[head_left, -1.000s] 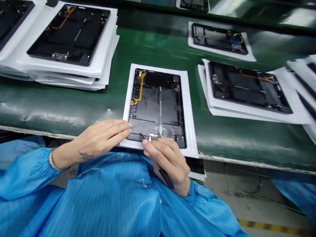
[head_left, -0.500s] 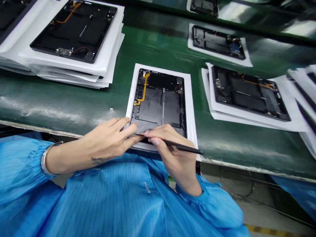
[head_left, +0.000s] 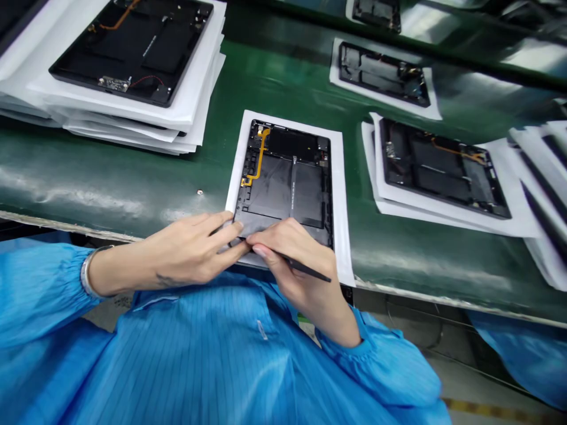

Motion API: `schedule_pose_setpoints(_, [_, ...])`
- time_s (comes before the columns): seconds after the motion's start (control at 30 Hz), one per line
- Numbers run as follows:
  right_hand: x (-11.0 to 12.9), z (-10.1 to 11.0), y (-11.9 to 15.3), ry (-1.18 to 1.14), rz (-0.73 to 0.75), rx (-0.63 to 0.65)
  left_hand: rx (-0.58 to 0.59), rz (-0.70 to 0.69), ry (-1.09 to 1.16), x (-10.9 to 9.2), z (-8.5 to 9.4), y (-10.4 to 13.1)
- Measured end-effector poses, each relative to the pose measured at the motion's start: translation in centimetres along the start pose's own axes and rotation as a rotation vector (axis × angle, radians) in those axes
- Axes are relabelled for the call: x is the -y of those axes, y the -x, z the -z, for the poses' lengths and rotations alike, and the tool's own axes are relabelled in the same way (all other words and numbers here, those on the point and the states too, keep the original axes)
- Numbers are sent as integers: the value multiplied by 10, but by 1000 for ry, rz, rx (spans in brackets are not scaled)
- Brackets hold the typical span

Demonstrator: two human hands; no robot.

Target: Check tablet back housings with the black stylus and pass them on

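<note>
An opened black tablet (head_left: 283, 186) with an orange flex cable (head_left: 261, 156) lies on a white sheet (head_left: 343, 206) in front of me. My right hand (head_left: 305, 265) pinches black tweezers (head_left: 310, 270) low over the tablet's near edge, their tip hidden by the fingers. My left hand (head_left: 190, 251) rests at the near left corner of the tablet, fingers apart, with nothing visible held in it. Its fingertips almost meet those of my right hand.
A stack of white sheets (head_left: 195, 118) carries another black tablet (head_left: 137, 50) at the left. More opened tablets (head_left: 447, 168) on sheets lie at the right and at the far side (head_left: 383, 74). A tiny part (head_left: 199, 192) sits on the green table (head_left: 274, 77).
My right hand and the tweezers have shifted slightly left, and the tweezers' rear end has swung left. My left hand has barely moved. The far tablet has shifted slightly left in view.
</note>
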State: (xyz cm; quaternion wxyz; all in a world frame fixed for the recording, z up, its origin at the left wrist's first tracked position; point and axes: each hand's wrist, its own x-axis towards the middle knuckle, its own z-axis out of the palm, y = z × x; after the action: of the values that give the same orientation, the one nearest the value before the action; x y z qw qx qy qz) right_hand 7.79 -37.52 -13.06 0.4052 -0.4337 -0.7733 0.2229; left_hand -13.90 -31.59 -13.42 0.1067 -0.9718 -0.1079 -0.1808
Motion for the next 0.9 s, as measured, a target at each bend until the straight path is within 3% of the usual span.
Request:
schedule_pose_setpoints(0.07, [-1,2,1,9,20,0,-60,-7,60,4,-2,9])
schedule_pose_setpoints(0.17, [-2,13,7,23,14,-7,-57,53,103,6,-4,16])
schedule_pose_setpoints(0.33, [0,31,20,110,-58,-43,-39,43,33,1,-3,1])
schedule_pose_setpoints(0.57, [-1,29,24,110,-31,-74,-7,-38,-33,0,2,-22])
schedule_pose_setpoints(0.8, [12,29,28,371,66,134,-26,-31,-4,-2,-3,-19])
schedule_pose_setpoints(0.9, [10,28,30,337,66,81,-29,-30,24,-2,-6,-14])
